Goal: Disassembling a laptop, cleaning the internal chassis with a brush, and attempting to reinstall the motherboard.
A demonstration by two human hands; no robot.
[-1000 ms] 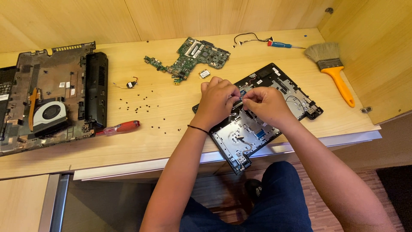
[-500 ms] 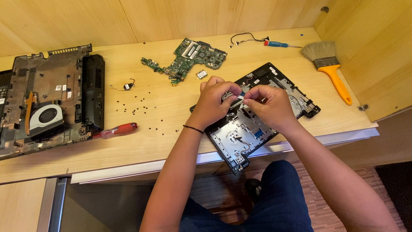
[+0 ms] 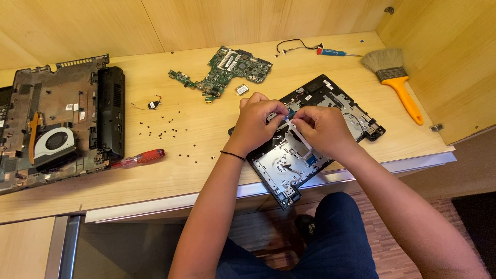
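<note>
Wooden desk [image 3: 196,170] bears black laptop panel [image 3: 289,165], white ribbon cable [image 3: 298,135] pinched above.

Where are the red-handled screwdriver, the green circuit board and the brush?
red-handled screwdriver [image 3: 144,156]: head view, on the red handle.
green circuit board [image 3: 230,68]: head view, on the middle of the board.
brush [image 3: 400,88]: head view, on the orange handle just below the ferrule.

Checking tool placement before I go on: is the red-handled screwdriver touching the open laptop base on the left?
Touching, it seems. In the head view the red-handled screwdriver lies on the desk with its shaft tip meeting the lower right edge of the laptop base; no gap shows.
</note>
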